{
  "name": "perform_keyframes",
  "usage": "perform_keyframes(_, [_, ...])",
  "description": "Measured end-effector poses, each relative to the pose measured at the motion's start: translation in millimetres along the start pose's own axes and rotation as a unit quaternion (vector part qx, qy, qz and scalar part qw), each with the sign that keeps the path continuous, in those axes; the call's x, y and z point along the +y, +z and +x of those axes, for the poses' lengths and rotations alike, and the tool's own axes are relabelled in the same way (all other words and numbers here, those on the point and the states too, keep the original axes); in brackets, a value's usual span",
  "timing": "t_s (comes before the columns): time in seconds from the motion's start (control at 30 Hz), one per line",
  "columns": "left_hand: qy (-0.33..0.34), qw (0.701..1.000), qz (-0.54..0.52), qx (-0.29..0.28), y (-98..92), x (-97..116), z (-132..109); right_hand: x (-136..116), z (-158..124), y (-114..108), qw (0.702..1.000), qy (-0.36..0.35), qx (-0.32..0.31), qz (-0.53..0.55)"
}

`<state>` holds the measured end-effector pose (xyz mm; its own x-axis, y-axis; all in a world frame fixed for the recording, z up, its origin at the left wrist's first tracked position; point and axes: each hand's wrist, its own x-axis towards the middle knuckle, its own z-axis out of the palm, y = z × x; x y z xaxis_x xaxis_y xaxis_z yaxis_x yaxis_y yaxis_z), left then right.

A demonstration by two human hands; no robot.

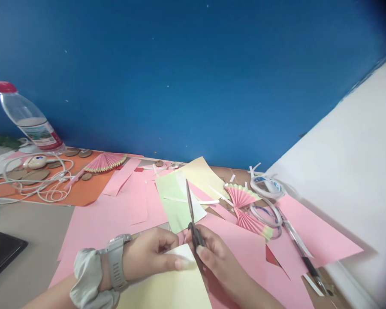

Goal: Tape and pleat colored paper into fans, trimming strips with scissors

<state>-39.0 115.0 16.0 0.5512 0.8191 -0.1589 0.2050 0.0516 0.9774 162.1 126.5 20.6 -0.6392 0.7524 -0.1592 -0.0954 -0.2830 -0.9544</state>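
My left hand (157,253), with a watch and a scrunchie at the wrist, pinches the top edge of a pale yellow paper sheet (167,286), thumb on top. In my right hand (217,259) is a pair of scissors (191,206), fingers wrapped round the dark handles and blades pointing up and away from me. The scissors are beside the sheet's upper right corner. Beyond the blades lie a light green sheet (171,201) and a yellow sheet (201,174). Pink sheets (116,223) spread beneath both hands.
Right of the scissors are a folded pink paper fan (244,206), tape rolls (268,206) and a pen-like tool (304,253). At left stand a bottle (35,124), a tangled white cable (56,182), another pink fan (104,163) and a phone (3,255). A blue wall (180,86) rises behind.
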Motion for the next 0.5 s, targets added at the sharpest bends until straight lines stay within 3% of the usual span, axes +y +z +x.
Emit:
perform_keyframes(0.2, [-0.009, 1.0, -0.007, -0.008, -0.1, -1.7, -1.0, -1.7, 0.7, 0.8, 0.985, 0.065, 0.021, 0.161])
perform_keyframes(0.37, [-0.03, 0.999, 0.0, -0.017, -3.1, -0.5, -1.8, -7.3, 3.8, 2.2, 0.994, 0.045, -0.006, 0.101])
perform_keyframes(0.5, [-0.053, 0.997, -0.01, -0.061, -9.4, -2.7, -2.4, -2.4, 3.1, 2.6, 0.995, 0.057, -0.041, 0.072])
